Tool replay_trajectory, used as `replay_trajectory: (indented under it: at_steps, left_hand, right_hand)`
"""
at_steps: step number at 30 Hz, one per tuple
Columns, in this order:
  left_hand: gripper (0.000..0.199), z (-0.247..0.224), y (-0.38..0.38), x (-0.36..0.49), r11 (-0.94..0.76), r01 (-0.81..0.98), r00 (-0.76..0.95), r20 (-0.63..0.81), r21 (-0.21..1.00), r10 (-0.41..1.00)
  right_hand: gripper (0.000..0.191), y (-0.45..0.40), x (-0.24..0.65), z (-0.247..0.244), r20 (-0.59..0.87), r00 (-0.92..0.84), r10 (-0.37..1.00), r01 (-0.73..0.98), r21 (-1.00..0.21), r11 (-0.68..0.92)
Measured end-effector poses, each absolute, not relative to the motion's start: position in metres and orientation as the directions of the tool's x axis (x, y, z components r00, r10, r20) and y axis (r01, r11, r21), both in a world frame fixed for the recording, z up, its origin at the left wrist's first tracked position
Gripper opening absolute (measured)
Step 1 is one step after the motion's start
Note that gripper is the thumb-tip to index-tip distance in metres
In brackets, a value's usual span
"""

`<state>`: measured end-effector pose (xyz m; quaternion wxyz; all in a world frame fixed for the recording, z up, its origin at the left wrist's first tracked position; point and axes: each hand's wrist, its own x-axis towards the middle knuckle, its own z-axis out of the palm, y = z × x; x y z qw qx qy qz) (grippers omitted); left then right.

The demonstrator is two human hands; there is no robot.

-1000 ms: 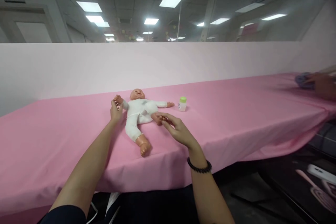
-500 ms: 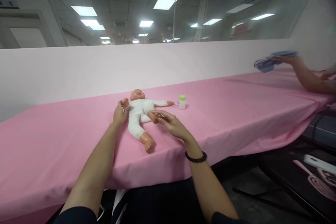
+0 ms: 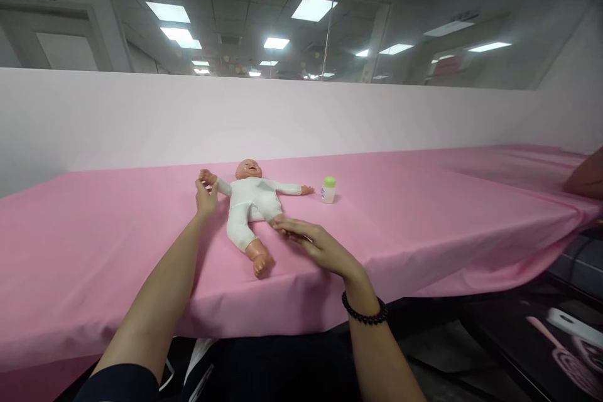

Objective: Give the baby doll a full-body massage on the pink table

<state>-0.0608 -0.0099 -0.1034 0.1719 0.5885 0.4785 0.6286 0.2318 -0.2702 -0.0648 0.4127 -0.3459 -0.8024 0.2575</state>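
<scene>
The doll (image 3: 254,201) lies on its back on the pink-covered surface (image 3: 405,220), in a white suit, head toward the white wall (image 3: 301,116) and feet toward the near edge. The left hand (image 3: 206,198) has its grip partly closed, fingers and thumb around the doll's raised hand at the left of the view. The right hand (image 3: 320,245) reaches to the doll's foot on the right of the view, its fingers fairly straight over it; whether the grip is closed on the foot cannot be told. A green-lidded jar (image 3: 328,191) stands upright just beside the doll's outstretched hand.
</scene>
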Motion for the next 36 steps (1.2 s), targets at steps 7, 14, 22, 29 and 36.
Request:
replay_trajectory:
  at_steps: [7, 14, 22, 29, 36]
  left_hand:
    - [0.035, -0.096, -0.037, -0.045, -0.672, 0.694, 0.391, 0.648, 0.258, 0.653]
    - [0.038, -0.099, -0.031, -0.050, -0.566, 0.637, 0.125, 0.654, 0.524, 0.746]
    - [0.038, -0.105, 0.002, -0.079, -0.169, 0.084, -0.440, 0.189, 0.982, 0.878]
    - [0.029, -0.096, -0.018, -0.049, -0.485, 0.219, -0.250, 0.529, 0.847, 0.811]
    - [0.027, -0.088, -0.043, -0.037, -0.764, 0.620, 0.514, 0.644, 0.178, 0.567]
  right_hand:
    - [0.041, -0.203, 0.177, -0.062, 0.561, -0.359, 0.746, 0.373, -0.646, 0.666]
    - [0.041, -0.241, 0.190, -0.056, 0.541, -0.291, 0.789, 0.367, -0.699, 0.614]
    - [0.037, -0.294, 0.242, -0.069, 0.306, -0.469, 0.829, 0.488, -0.692, 0.531]
    - [0.043, -0.269, 0.215, -0.068, 0.450, -0.374, 0.811, 0.346, -0.744, 0.572]
    - [0.045, -0.219, 0.163, -0.085, 0.554, -0.283, 0.783, 0.338, -0.706, 0.622]
